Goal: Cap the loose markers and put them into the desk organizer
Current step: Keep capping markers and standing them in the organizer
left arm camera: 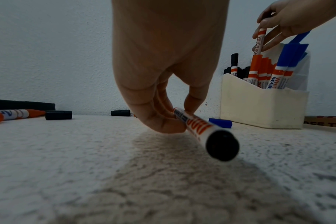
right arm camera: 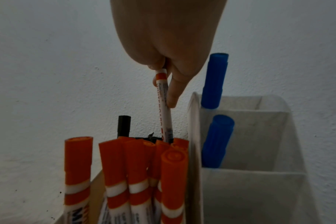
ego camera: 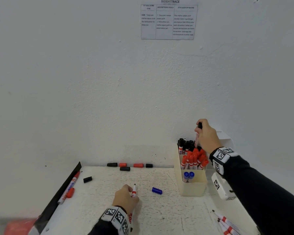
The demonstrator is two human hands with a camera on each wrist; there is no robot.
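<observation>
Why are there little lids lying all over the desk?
Those are loose marker caps: black caps and red caps sit along the wall, one blue cap near the desk organizer. Uncapped markers lie at the near right edge, tips bare. The left hand holds another uncapped marker.

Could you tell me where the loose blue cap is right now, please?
In the head view the blue cap lies on the desk, between the left hand and the cream desk organizer.
</observation>
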